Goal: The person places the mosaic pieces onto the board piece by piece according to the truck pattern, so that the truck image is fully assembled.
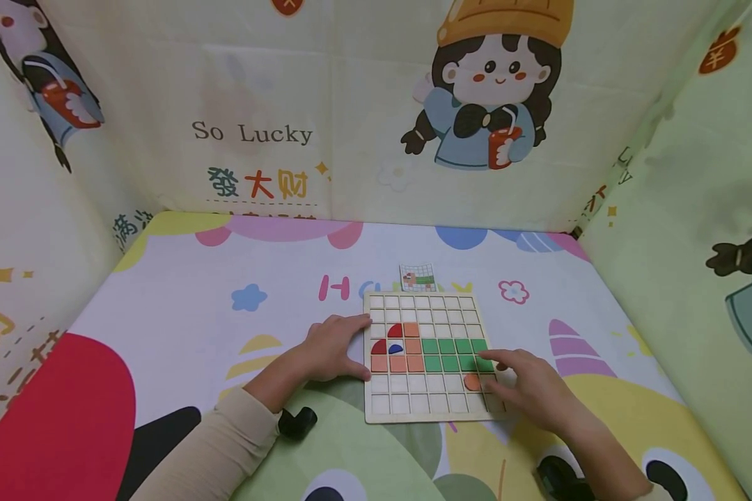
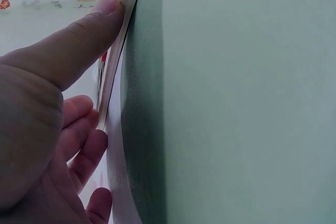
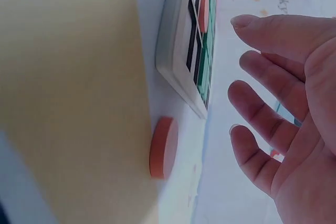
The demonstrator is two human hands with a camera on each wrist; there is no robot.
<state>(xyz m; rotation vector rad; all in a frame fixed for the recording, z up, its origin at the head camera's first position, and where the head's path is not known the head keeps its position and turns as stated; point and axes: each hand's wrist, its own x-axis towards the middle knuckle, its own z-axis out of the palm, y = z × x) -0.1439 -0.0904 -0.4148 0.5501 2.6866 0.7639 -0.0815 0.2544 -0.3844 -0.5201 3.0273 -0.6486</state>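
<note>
A wooden grid board (image 1: pixel 407 409) lies on the table with coloured pieces in its cells. Green squares (image 1: pixel 450 346) fill two rows at its right, beside salmon squares (image 1: pixel 397 363), red curved pieces (image 1: pixel 395 331) and a blue half-round piece (image 1: pixel 395 349). My left hand (image 1: pixel 332 348) touches the board's left edge with thumb and fingertips, fingers spread. Over the right edge hovers my right hand (image 1: pixel 533 386), fingers loosely bent with nothing between them. A round orange piece (image 1: pixel 472 382) sits in a lower cell. Another orange disc (image 3: pixel 164 148) rests on the table off the board's corner.
Behind the board's top edge lies a small pattern card (image 1: pixel 418 278) showing a coloured grid. The tabletop cloth (image 1: pixel 182 299) has printed shapes, and printed fabric walls (image 1: pixel 363 104) enclose the table at the back and both sides.
</note>
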